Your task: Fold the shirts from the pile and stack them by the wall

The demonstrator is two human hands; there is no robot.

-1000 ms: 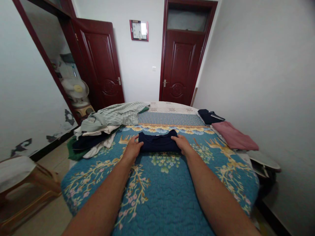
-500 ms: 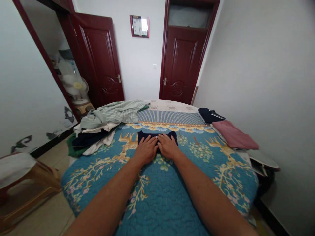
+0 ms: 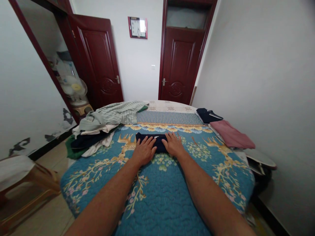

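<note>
A folded navy garment lies on the blue floral quilt in the middle of the bed. My left hand lies flat on its left half, fingers spread. My right hand lies flat on its right half, palm down. The two hands are a little apart, with a strip of navy cloth showing between them. Most of the garment is hidden under my hands.
A heap of unfolded clothes lies on the bed's left side. A folded pink garment and a dark one lie at the right, by the wall. A wooden stool stands at the left; two dark red doors stand beyond the bed.
My hands moved from the garment's two ends onto its top, met in the middle, then slid slightly apart. The garment now looks narrower.
</note>
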